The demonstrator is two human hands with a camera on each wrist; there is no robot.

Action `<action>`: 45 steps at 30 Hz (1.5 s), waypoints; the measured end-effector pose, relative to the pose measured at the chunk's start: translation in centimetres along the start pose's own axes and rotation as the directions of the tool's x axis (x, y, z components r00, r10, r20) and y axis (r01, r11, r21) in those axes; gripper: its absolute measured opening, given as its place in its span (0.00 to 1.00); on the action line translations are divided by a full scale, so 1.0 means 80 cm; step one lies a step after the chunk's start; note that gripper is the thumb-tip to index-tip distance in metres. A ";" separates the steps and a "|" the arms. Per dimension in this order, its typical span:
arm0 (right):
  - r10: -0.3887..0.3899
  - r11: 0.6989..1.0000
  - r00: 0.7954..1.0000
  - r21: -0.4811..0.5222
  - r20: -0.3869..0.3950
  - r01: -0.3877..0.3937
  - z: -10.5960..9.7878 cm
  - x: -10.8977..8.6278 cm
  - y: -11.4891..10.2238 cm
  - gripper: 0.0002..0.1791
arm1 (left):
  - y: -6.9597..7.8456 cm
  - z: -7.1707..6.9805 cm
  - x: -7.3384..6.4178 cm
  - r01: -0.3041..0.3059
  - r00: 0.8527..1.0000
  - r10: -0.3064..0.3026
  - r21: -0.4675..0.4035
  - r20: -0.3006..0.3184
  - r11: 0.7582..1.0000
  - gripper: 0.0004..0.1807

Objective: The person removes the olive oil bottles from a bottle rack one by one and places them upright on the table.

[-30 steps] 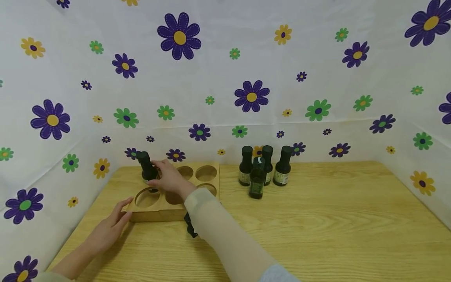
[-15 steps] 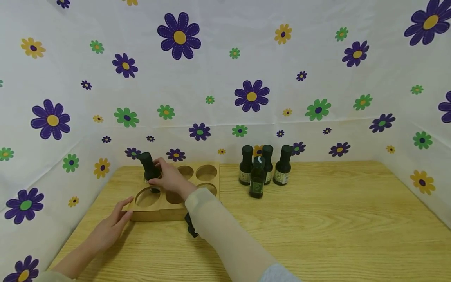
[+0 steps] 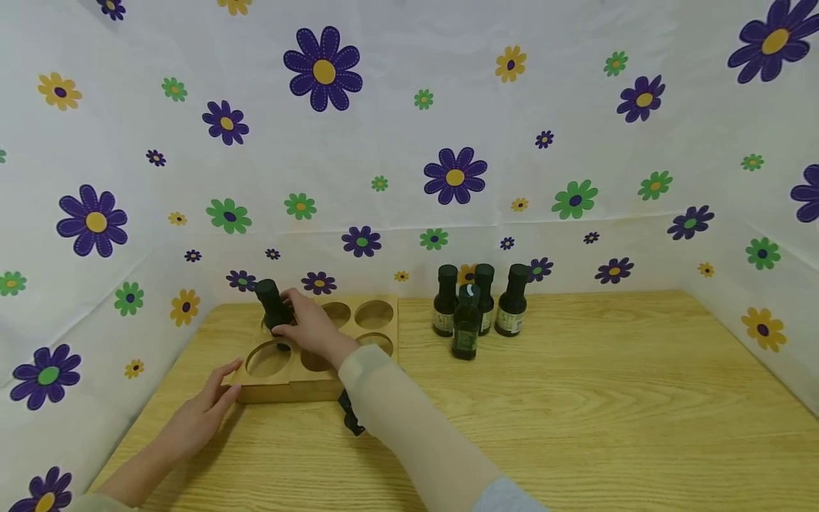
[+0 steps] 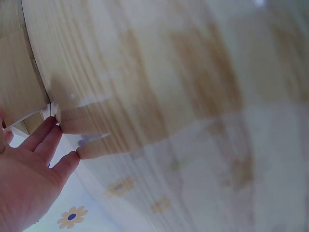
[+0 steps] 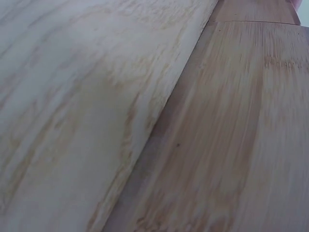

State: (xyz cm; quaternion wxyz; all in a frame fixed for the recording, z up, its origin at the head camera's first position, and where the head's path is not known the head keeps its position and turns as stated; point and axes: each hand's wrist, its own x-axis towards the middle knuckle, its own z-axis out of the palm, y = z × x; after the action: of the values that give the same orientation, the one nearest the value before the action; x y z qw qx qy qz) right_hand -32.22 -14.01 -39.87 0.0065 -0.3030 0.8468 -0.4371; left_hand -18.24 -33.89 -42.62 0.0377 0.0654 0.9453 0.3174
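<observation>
My right hand [image 3: 313, 327] grips a dark glass bottle [image 3: 274, 307] with a black cap, thumb and fingers around its body. The bottle leans a little to the left at the back-left round hole of a wooden bottle holder [image 3: 262, 392]; its lower end is partly hidden by the hand and the holder. At the holder's front-left corner my left hand [image 3: 198, 419] rests with extended fingers against the edge. The left wrist view shows the same hand [image 4: 29, 179], its fingertips by the corner of the holder [image 4: 21, 72]. In the right wrist view, the holder's side [image 5: 217, 135] meets the table.
Several dark labelled bottles [image 3: 510, 309] stand in a group right of the holder, one shorter bottle [image 3: 465, 331] in front. A black wrist device [image 3: 350, 414] hangs below the right sleeve. Flower-printed cloth [image 3: 397, 135] walls the wood-grain table [image 3: 576, 412] behind and at both sides.
The bottle in my right hand has shifted slightly right and down over the back-left hole. My left hand keeps its place at the corner, and the standing bottles have not moved.
</observation>
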 end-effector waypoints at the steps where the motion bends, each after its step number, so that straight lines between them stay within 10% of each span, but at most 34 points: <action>1: -0.003 1.000 1.000 0.000 -0.005 0.003 0.000 -0.001 0.001 0.28 | 0.000 0.001 0.000 0.002 1.000 -0.002 -0.001 0.001 1.000 0.30; 45: -0.149 0.988 0.989 0.029 -0.004 0.149 -0.117 -0.055 -0.026 0.30 | -0.002 0.003 0.000 -0.031 0.999 0.031 0.005 -0.016 1.000 0.30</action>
State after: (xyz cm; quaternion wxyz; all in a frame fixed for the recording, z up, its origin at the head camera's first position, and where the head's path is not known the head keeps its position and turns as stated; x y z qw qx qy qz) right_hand -30.15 -5.76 -33.64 -0.0224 -0.3652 0.8152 -0.4490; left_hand -18.24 -33.87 -42.93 0.0251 0.0776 0.9452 0.3161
